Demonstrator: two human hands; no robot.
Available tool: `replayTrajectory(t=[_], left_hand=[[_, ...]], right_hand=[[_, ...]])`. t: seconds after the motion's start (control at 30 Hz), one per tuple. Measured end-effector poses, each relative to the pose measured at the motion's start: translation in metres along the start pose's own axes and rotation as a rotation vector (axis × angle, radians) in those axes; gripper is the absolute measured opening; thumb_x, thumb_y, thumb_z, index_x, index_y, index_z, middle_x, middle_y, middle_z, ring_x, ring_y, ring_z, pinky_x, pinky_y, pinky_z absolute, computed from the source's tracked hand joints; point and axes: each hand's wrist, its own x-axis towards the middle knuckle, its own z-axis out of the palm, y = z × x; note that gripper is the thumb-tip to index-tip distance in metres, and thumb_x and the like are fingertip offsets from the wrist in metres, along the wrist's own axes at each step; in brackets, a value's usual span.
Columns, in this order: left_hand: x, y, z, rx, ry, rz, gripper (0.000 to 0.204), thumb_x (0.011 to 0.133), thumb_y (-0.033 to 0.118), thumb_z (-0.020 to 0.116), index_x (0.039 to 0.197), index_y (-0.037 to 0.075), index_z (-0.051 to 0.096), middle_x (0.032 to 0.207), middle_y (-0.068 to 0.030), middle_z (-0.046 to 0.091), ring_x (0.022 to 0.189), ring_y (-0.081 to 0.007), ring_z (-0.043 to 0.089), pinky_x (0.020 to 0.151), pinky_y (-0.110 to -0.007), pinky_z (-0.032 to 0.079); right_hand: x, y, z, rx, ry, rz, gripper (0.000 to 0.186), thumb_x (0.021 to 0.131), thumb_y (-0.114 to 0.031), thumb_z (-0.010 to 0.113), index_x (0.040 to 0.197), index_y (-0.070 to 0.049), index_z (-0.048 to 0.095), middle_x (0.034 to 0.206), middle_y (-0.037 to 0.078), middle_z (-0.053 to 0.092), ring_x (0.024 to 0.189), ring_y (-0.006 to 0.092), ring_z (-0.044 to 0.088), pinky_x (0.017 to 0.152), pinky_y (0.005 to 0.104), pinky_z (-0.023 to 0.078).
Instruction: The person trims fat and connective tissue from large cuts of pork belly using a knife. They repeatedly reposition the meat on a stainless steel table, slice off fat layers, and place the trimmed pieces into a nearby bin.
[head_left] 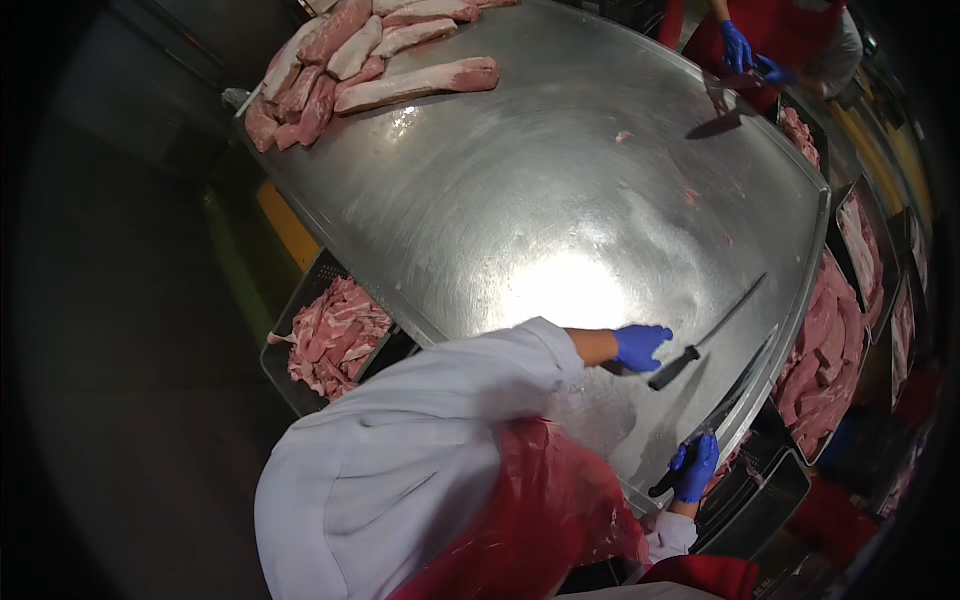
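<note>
My left hand (642, 347), in a blue glove, hovers over or rests on the steel table (480, 190), fingers extended and holding nothing. Just right of it lies a thin steel rod (728, 312) with a black handle (675, 368). My right hand (700, 465), also blue-gloved, is closed on a black-handled knife (662, 483) at the table's near right edge, its long dark blade lying along that edge.
Pork pieces (415, 85) are piled at the far left. Crates of meat stand at the left (335, 340) and along the right (825, 350). A co-worker (745, 50) in a red apron and blue gloves works at the far right corner.
</note>
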Motion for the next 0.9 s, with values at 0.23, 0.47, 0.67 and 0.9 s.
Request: replayTrajectory(t=[0.23, 0.47, 0.67, 0.9], left_hand=[[-0.108, -0.286, -0.332, 0.325, 1.010, -0.128, 0.050, 0.079, 0.020, 0.075, 0.122, 0.003, 0.054, 0.112, -0.0180, 0.059, 0.102, -0.0353, 0.060, 0.093, -0.044, 0.049], [-0.191, -0.435, -0.589, 0.911, 0.801, -0.853, 0.090, 0.070, 0.046, 0.077, 0.142, 0.002, 0.044, 0.141, -0.0272, 0.050, 0.131, -0.0413, 0.048, 0.108, -0.047, 0.043], [-0.199, -0.485, -0.658, 0.748, 0.461, -0.622, 0.089, 0.054, 0.048, 0.088, 0.126, 0.004, 0.059, 0.121, -0.0217, 0.066, 0.112, -0.0394, 0.063, 0.097, -0.043, 0.051], [-0.232, -0.378, -0.516, 0.637, 0.680, -0.309, 0.055, 0.059, 0.036, 0.080, 0.100, 0.002, 0.064, 0.094, -0.0216, 0.068, 0.087, -0.0411, 0.065, 0.078, -0.048, 0.052]], right_hand=[[-0.055, 0.009, 0.105, -0.047, 0.232, 0.113, 0.021, 0.103, -0.032, 0.055, 0.090, -0.015, 0.054, 0.067, -0.001, 0.051, 0.048, 0.0099, 0.046, 0.043, 0.0243, 0.036], [-0.084, 0.030, 0.216, -0.160, 0.430, 0.099, 0.027, 0.100, -0.037, 0.058, 0.105, -0.011, 0.059, 0.075, -0.001, 0.054, 0.051, 0.0097, 0.046, 0.044, 0.0232, 0.037], [-0.067, 0.002, 0.271, -0.110, 0.371, 0.195, 0.024, 0.102, -0.034, 0.056, 0.103, -0.010, 0.056, 0.073, 0.000, 0.054, 0.051, 0.0113, 0.048, 0.044, 0.0259, 0.038], [-0.074, 0.025, 0.289, -0.104, 0.362, 0.175, 0.019, 0.103, -0.028, 0.056, 0.098, -0.010, 0.056, 0.072, 0.001, 0.054, 0.052, 0.0112, 0.048, 0.046, 0.0258, 0.040]])
